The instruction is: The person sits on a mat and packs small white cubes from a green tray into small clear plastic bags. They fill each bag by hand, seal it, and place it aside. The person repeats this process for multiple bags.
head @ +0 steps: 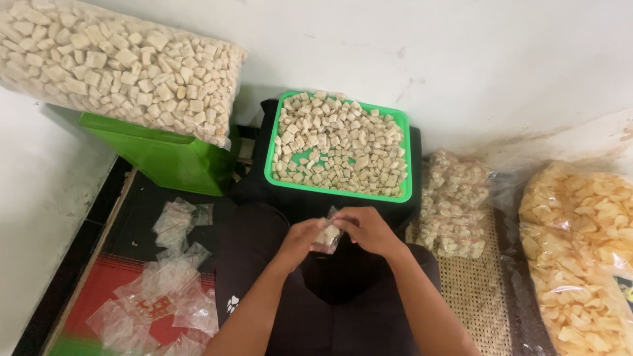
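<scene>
Both your hands meet over your lap, your left hand (300,238) and right hand (369,229) pinching one small clear bag (328,236) of pale cubes between their fingertips, wrists angled inward. Just beyond the grip sits one green tray (403,158) of loose cubes, with nothing between. Left of the grip, a scatter of empty clear bags (165,290) lies on the mat. Right of it, filled packets (452,204) are heaped; farther right, one sack of yellow crackers (583,257). Far left, one big bag of cubes (119,62) rests on a green bin (161,155).
</scene>
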